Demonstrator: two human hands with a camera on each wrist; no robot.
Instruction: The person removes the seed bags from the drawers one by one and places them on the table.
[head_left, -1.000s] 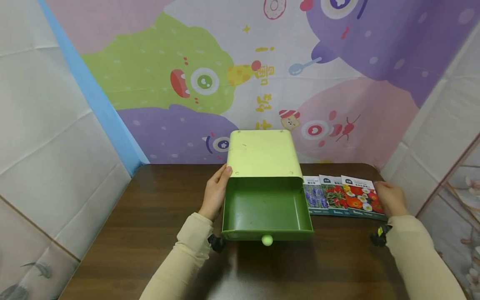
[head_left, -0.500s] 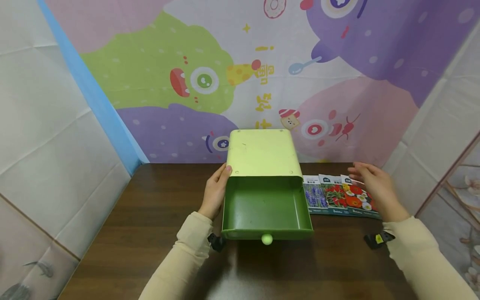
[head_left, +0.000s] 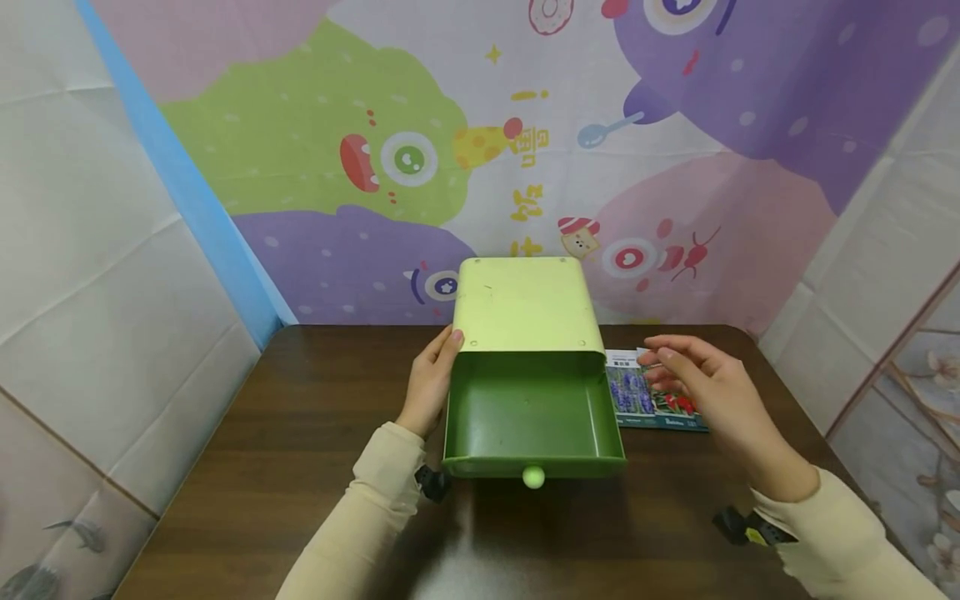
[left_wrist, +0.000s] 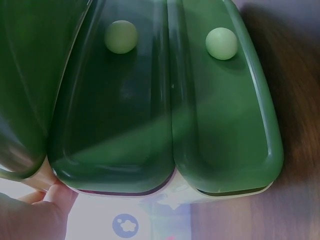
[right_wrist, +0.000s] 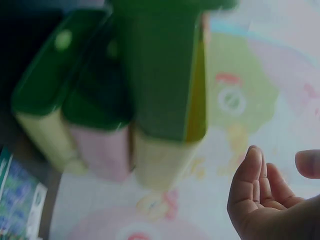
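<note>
Drawer unit [head_left: 528,304], left fingers [head_left: 432,347] together against its side; right fingers [head_left: 684,343] apart, near packets [head_left: 632,395]

Sideways on the cartoon backdrop [head_left: 420,75], a yellow exclamation mark [head_left: 529,95] and Chinese characters [head_left: 528,202] including 饭 can be read, while small print [head_left: 622,359] on the flower packets [head_left: 632,392] is left illegible.

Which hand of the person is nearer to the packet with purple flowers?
Right. In the head view, the right hand is beside the packet, to its right. The left hand is farther, at the left side of the drawer unit, which stands between.
</note>
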